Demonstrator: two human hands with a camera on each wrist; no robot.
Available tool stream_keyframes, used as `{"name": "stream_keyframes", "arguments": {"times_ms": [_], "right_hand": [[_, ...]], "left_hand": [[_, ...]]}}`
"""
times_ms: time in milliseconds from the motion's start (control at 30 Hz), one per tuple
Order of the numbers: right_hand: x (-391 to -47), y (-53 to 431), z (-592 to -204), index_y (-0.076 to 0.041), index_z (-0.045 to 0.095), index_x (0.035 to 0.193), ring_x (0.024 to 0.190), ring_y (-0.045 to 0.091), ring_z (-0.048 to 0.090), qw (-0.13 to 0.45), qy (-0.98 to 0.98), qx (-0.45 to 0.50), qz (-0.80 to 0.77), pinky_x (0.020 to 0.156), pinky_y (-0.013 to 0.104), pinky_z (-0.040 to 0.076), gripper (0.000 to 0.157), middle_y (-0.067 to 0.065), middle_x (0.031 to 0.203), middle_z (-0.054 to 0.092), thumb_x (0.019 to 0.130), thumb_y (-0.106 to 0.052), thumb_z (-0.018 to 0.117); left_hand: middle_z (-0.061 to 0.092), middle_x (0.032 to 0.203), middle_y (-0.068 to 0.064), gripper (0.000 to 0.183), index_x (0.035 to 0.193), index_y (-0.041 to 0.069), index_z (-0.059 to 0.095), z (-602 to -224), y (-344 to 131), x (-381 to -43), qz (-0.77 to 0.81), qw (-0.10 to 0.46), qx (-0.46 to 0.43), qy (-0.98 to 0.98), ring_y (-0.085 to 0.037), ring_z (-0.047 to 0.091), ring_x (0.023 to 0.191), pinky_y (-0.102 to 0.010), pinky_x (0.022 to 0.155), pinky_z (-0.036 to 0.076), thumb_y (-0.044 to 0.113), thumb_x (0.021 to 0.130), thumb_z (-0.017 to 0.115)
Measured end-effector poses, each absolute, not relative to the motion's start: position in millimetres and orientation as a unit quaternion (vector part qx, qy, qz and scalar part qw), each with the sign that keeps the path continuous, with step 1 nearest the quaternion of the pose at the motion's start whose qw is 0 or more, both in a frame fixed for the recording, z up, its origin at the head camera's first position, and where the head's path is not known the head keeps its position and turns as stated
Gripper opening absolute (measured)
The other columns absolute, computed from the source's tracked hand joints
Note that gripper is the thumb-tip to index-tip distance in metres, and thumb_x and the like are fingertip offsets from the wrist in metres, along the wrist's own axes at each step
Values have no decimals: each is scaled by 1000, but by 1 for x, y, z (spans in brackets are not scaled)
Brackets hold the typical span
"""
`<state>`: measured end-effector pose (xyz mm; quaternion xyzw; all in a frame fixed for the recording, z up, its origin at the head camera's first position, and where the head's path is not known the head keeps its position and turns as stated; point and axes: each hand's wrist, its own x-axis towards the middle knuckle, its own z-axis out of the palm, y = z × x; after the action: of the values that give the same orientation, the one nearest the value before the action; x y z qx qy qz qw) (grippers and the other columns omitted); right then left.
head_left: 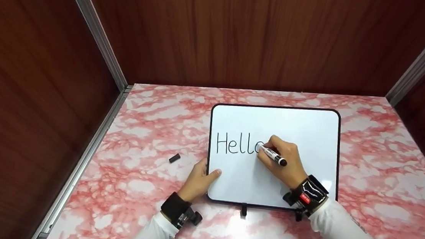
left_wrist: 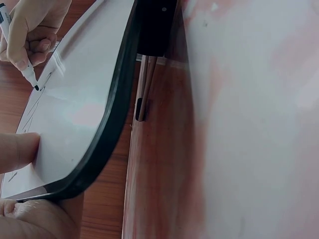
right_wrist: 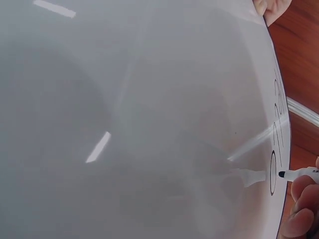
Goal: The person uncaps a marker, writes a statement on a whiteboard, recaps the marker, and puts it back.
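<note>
A black-framed whiteboard [head_left: 277, 121] stands on small black feet on the table, with "Hello" [head_left: 239, 144] handwritten across it in black. My right hand [head_left: 284, 160] pinches a white marker with a black end [head_left: 274, 155] near its tip. In the right wrist view the marker's black tip [right_wrist: 282, 174] sits a small gap off the board, beside the closed "o" [right_wrist: 272, 173]. My left hand [head_left: 199, 180] grips the board's lower left edge. Its thumb [left_wrist: 20, 152] lies on the white face; the other fingers are partly hidden behind the frame.
A small black cylinder, like a marker cap [head_left: 174, 158], lies on the table left of the board. Red-and-white marbled tabletop [head_left: 132, 205] surrounds the board. Dark wood panels [head_left: 242, 37] with metal edge strips [head_left: 100, 36] enclose the back and sides.
</note>
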<state>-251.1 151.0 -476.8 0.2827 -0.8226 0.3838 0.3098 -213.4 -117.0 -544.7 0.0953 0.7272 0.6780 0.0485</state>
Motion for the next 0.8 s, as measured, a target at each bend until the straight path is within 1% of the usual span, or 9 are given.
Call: {"name": "stream_keyframes", "arguments": {"times_ms": [200,467,600,800], "right_hand": [[-250,158,-477,-5,62,78,56,4,49,316,-814,280,398,49,16,41,18,3,64,67,81,1,78],[-248,177,-478,-5,61,76,56,1,49,354,-804,262,400,49,14,41,20,1,63,69,80,3,79],[-246,185,-477,-5,60,75,56,1,49,360,-803,254,401,49,15,41,21,1,62,68,80,4,79],[-245,194,-477,-5,60,74,56,1,49,357,-809,240,402,50,14,41,21,2,62,68,80,3,79]], "left_hand": [[73,126,-34,40,140,-13,56,-545,-117,-214,682,45,100,723,-33,77,105,-44,89,68,1,103,63],[75,121,-33,37,136,-13,57,-545,-117,-213,670,42,95,735,-27,76,100,-41,88,67,2,103,64],[76,119,-32,37,135,-13,58,-546,-117,-213,668,40,95,737,-24,76,98,-39,87,67,2,103,65],[74,124,-33,40,140,-14,57,-545,-117,-213,671,35,102,733,-29,76,104,-42,92,66,1,103,63]]}}
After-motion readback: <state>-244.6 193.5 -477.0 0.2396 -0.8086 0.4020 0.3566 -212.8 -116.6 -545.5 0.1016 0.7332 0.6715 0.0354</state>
